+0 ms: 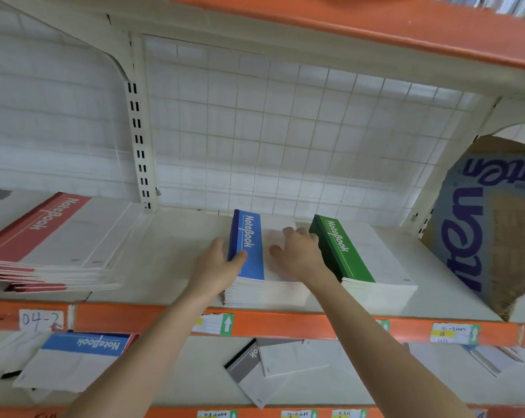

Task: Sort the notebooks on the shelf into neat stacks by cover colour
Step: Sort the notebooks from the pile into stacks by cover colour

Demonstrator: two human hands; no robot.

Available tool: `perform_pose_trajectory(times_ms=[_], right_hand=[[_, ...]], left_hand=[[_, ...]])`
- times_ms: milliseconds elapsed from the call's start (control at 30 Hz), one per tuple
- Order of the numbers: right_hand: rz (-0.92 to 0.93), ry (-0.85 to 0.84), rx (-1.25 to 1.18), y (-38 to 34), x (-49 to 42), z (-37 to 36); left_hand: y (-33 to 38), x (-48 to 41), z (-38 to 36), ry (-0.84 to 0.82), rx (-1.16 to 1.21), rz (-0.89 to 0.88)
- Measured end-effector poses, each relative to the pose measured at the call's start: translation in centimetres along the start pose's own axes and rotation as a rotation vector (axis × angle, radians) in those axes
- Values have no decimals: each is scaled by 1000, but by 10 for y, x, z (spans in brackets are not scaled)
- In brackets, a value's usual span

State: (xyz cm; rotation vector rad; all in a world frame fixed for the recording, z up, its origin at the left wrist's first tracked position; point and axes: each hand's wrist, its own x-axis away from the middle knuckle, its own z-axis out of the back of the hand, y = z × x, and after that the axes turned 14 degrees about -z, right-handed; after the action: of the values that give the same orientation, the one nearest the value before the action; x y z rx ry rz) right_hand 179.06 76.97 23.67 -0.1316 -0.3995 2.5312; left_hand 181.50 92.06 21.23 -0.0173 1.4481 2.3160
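We see both hands reaching onto the shelf (170, 245) and meeting at the blue stack (250, 236) of notebooks, which lies flat between them with its blue band facing up.

The left hand (216, 267) is set against the stack's left side. Its fingers (218, 242) lie fairly straight and close together along the spine edge, and the thumb (240, 256) is laid over the top onto the blue band. Nothing is pinched; the hand presses against the stack.

The right hand (299, 251) rests on the white part of the top cover. Its fingers (289, 231) are spread and lightly bent, tips down on the paper.

Just right of the right fingers, touching or nearly touching the back of that hand, stands the green stack (344, 254), squared up and about as tall as the blue one. Well to the left of the left fingers lies the red stack (43, 230), fanned and uneven.

Far right of the right fingers a cardboard box (478, 242) with blue lettering sits on the same shelf.

Below the wrists, under the orange shelf edge (285, 325), loose notebooks lie on the lower shelf: a blue notebook (86, 345) at the left and a grey notebook (243, 365) in the middle, askew.
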Motion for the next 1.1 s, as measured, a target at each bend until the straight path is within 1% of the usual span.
perform_pose_trajectory(times_ms=[67, 133, 200, 267, 367, 467, 600, 700, 833, 1000, 1100], right_hand=[[90, 65, 15, -19, 4, -1], [165, 67, -2, -43, 7, -8], [238, 29, -50, -73, 12, -22], [292, -43, -107, -99, 18, -33], [326, -151, -150, -147, 32, -52], [218, -299, -273, -187, 47, -71], [-105, -498, -583, -228, 52, -95], [-284, -584, -680, -246, 51, -101], [-328, -640, -722, -258, 52, -99], [-356, -688, -695, -270, 48, -98], [-468, -756, -638, -273, 48, -98]], left_hand=[[0, 3, 22, 59, -118, -89], [-6, 5, 47, 105, -168, -144], [-17, 8, 80, 156, -240, -182], [-28, 11, 112, 187, -352, -212], [-53, 16, 168, 190, -498, -220], [-80, 17, 212, 121, -678, -195], [-113, 13, 251, 10, -877, -198], [-129, 10, 262, -76, -946, -233], [-142, 11, 264, -120, -948, -271], [-151, 13, 263, -79, -884, -313], [-156, 11, 265, -72, -843, -324]])
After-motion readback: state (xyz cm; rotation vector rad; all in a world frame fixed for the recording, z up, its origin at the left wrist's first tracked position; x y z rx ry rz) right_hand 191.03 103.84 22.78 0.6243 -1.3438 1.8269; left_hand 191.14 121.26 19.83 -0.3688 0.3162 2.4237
